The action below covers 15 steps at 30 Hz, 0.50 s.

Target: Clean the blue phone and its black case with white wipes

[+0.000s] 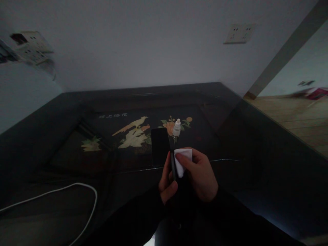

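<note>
Two hands (pixel 189 176): phone (pixel 173 167) + cloth (pixel 182 161).

Both hands (pixel 167 182) (pixel 201 176) press white cloth (pixel 182 160) on phone (pixel 173 167).

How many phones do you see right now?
2: one phone flat on the table by the bottle, one edge-on phone in the left hand, right hand pressing a cloth.

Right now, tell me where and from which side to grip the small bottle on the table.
Grip the bottle around its clear body, just below the white cap, coming from the right. It stands upright, so a sideways pinch suits it. The flat black phone lies close on its left, and both hands, left hand and right hand, are busy in front, so the right side looks freest.
</note>
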### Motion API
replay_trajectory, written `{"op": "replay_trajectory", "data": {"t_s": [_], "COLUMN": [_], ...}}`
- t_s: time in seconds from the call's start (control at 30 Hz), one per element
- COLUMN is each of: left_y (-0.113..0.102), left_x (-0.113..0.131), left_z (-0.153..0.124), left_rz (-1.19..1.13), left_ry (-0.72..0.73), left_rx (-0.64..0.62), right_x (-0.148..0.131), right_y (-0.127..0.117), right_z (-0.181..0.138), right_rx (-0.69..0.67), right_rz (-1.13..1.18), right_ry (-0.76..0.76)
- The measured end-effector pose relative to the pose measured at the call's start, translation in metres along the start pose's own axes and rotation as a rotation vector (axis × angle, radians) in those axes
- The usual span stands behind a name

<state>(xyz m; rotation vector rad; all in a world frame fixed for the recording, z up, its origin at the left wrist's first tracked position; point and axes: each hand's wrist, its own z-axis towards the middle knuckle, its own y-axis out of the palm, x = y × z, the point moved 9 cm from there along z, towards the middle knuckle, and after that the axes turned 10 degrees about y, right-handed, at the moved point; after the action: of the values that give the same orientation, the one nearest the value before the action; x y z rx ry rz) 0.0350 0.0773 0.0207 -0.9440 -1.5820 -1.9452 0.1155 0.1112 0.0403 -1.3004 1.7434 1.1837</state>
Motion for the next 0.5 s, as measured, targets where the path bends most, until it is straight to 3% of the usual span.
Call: {"op": "replay_trajectory", "data": {"t_s": [0.27, 0.5], "left_y": [-0.003, -0.004], "left_x": [0.004, 0.004], "left_z": [0.005, 0.005], "left_rz": [-0.139, -0.115], "left_ry": [0.021, 0.028], "left_rx": [0.106, 0.116], "right_x": [0.006, -0.004], "right_y": [0.008, 0.008], "right_z": [-0.014, -0.011], "right_rx": [-0.041, 0.004], "right_rz": [-0.134, -0.163], "right_ry": [0.028, -0.042]}}
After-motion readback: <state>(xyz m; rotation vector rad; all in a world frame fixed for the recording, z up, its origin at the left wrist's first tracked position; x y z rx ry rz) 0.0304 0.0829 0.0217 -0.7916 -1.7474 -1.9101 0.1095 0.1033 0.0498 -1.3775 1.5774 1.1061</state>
